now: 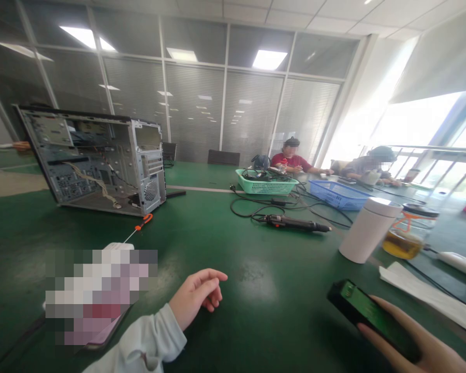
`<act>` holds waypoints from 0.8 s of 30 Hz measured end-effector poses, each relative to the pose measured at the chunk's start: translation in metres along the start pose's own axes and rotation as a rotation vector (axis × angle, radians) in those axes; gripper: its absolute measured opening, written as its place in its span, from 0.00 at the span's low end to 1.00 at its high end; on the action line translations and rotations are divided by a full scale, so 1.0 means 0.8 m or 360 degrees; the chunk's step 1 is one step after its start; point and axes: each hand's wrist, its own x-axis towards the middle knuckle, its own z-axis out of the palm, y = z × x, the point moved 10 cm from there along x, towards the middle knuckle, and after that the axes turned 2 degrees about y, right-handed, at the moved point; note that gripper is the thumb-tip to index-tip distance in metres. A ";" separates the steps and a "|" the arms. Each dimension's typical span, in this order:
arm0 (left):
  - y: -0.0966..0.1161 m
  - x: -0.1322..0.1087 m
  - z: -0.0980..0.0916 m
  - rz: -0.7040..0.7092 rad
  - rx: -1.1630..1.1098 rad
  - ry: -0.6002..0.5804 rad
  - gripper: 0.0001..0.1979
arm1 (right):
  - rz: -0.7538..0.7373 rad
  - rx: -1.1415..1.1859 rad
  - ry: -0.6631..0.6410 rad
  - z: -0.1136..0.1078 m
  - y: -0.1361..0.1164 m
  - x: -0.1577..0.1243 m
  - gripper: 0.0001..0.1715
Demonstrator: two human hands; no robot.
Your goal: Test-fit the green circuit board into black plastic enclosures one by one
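Note:
My left hand (197,294) hovers over or rests on the green table (233,336), its index finger stretched out and the others loosely curled, with nothing in it. At the lower right, my right hand (415,331) grips a black rectangular case with a green circuit board (367,311) showing on its upper face. My palm hides the near end of that case. Beyond my hands lies a black electric screwdriver (295,224) with its cord. To the left, an opened computer case (145,176) stands upright, and a small orange-handled screwdriver (143,223) lies by its front corner.
A blurred-out flat item (101,300) lies left of my left hand. Farther back are a green basket (267,186) of cables and a blue basket (337,197). A white tumbler (367,230) and a jar (406,238) stand right. Two people sit across the table.

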 end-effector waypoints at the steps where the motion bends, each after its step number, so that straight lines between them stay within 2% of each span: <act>1: 0.000 0.000 0.000 -0.0002 0.0003 -0.0001 0.14 | -0.0034 0.0042 -0.0112 0.015 -0.018 -0.001 0.34; 6: 0.000 0.000 0.000 -0.0015 0.0006 -0.0006 0.14 | -0.0617 0.0195 -0.0198 0.053 -0.155 -0.021 0.26; 8: 0.000 0.000 -0.001 -0.0021 0.0017 -0.0009 0.15 | -0.0715 0.0255 -0.0309 0.069 -0.195 -0.027 0.23; 11: -0.001 0.001 -0.002 -0.0027 0.0027 -0.0005 0.15 | -0.0741 0.0363 -0.0463 0.091 -0.238 -0.029 0.22; 14: -0.001 0.001 -0.002 -0.0028 0.0015 -0.0005 0.16 | -0.0700 0.0551 -0.0516 0.109 -0.260 -0.028 0.22; 19: 0.001 0.000 -0.001 -0.0033 0.0020 0.0000 0.17 | -0.0675 0.0956 -0.0472 0.123 -0.261 -0.029 0.25; 24: 0.013 -0.002 0.003 0.0071 0.0132 0.0013 0.18 | -0.0810 0.0975 -0.0534 0.118 -0.269 -0.037 0.27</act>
